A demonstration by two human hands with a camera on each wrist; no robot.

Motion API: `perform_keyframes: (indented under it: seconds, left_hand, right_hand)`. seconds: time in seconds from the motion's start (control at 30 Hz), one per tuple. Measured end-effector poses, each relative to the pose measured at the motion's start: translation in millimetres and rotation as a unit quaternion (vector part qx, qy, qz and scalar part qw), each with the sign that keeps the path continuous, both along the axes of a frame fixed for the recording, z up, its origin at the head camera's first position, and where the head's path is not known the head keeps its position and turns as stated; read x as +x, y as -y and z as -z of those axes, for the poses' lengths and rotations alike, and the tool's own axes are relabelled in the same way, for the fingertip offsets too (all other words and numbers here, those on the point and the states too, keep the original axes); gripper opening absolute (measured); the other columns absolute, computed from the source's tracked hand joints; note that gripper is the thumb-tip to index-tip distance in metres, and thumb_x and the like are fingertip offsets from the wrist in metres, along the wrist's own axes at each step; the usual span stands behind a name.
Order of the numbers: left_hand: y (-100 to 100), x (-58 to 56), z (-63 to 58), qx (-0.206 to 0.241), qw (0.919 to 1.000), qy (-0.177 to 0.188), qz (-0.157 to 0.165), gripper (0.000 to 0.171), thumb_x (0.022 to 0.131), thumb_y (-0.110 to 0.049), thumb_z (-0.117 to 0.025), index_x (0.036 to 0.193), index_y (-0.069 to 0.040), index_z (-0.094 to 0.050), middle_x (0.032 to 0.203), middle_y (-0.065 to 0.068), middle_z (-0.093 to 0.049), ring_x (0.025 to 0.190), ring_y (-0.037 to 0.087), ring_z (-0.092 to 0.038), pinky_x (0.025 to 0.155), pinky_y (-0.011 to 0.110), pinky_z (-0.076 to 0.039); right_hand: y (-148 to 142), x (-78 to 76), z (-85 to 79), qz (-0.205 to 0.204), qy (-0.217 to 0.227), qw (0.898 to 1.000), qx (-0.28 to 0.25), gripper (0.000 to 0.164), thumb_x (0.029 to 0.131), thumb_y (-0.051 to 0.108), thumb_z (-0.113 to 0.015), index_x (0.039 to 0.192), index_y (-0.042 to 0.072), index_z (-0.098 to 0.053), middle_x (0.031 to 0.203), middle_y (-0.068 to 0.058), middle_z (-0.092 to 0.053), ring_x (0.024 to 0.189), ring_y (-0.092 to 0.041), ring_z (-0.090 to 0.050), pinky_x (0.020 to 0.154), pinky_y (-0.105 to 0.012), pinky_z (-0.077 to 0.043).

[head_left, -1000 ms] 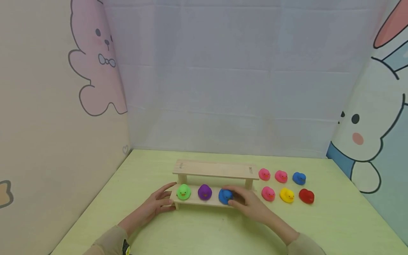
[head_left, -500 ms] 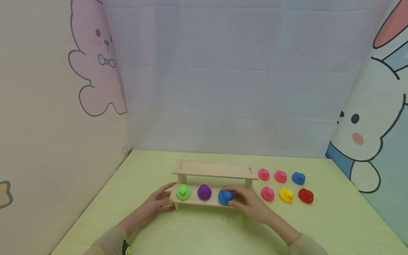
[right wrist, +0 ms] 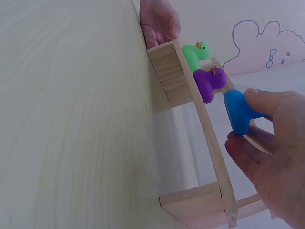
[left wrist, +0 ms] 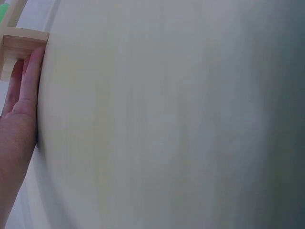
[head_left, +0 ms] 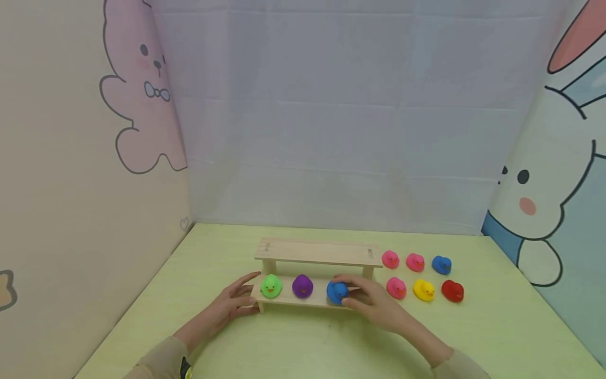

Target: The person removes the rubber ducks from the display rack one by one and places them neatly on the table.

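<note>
Timber stand point(head_left: 318, 250) with two tiers occupies the lower centre of the head view. At its left end the left hand point(head_left: 232, 303) rests with fingers parted against the lower board, presumably so the frame does not slide. Near that board's right end, the right hand point(head_left: 376, 305) pinches a blue duck point(head_left: 336, 292) between thumb and fingers, leaving its beak side uncovered. A green duck point(head_left: 271, 286) and purple duck point(head_left: 302, 286) sit left of it, with gaps that likely give fingers room. At the right of the frame, six more ducks point(head_left: 423, 290) stand in two rows on the table point(head_left: 303, 342), probably for easy reach.

In the left wrist view, at upper left, the fingers lie nearly straight against the stand's wooden support; how hard they press I cannot tell.

In the right wrist view, right of centre, thumb and fingertips grip the blue duck from opposite sides. Background shows between its base and the board's edge, so it seems held just off the wood.
</note>
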State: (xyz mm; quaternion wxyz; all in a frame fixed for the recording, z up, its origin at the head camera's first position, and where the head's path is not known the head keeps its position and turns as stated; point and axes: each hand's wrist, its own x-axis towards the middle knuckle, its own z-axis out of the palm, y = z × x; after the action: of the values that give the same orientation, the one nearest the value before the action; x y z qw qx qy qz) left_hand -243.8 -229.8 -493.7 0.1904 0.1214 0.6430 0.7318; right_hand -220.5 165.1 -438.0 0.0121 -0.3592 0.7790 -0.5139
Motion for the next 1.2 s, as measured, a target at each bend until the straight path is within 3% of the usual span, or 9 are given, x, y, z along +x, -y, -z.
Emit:
perform_keyframes:
  seconds: [0.6, 0.87, 1.07, 1.2]
  left_hand:
    - [1, -2.9, 3.4, -0.004, 0.9999, -0.010, 0.001, 0.068, 0.096, -0.001, -0.058, 0.155, -0.012, -0.025, 0.142, 0.024, -0.038, 0.119, 0.034, -0.054, 0.095, 0.046, -0.048]
    - [3, -2.1, 4.0, -0.002, 0.9999, -0.013, 0.002, 0.070, 0.096, -0.001, -0.058, 0.155, -0.011, -0.023, 0.142, 0.025, -0.039, 0.119, 0.034, -0.054, 0.095, 0.046, -0.047]
    - [2, -1.8, 2.3, 0.000, 0.9998, -0.017, 0.010, 0.069, 0.096, -0.001, -0.057, 0.156, -0.011, -0.022, 0.142, 0.024, -0.039, 0.119, 0.033, -0.053, 0.096, 0.046, -0.047]
    - [2, -1.7, 1.7, 0.001, 0.9998, -0.018, 0.012, 0.069, 0.097, 0.000, -0.056, 0.156, -0.010, -0.021, 0.142, 0.025, -0.039, 0.120, 0.033, -0.053, 0.096, 0.046, -0.047]
  right_hand:
    - [-13, 12.5, -9.2, 0.028, 0.002, 1.000, 0.011, 0.039, 0.094, 0.012, -0.065, 0.132, 0.009, -0.057, 0.135, -0.010, -0.055, 0.104, -0.029, -0.062, 0.088, -0.033, -0.052]
    - [-27, 21.3, -8.1, 0.032, -0.042, 0.999, 0.007, 0.038, 0.096, 0.012, -0.063, 0.133, 0.009, -0.056, 0.136, -0.016, -0.053, 0.102, -0.026, -0.063, 0.086, -0.034, -0.054]
    - [-39, 27.3, -5.6, 0.056, -0.069, 0.996, 0.014, 0.037, 0.095, 0.012, -0.064, 0.131, 0.009, -0.058, 0.133, -0.015, -0.056, 0.105, -0.022, -0.062, 0.085, -0.037, -0.054]
    - [-49, 32.3, -5.1, 0.086, -0.051, 0.994, 0.034, 0.037, 0.095, 0.017, -0.065, 0.130, 0.011, -0.059, 0.133, -0.014, -0.056, 0.108, -0.019, -0.060, 0.086, -0.039, -0.054]
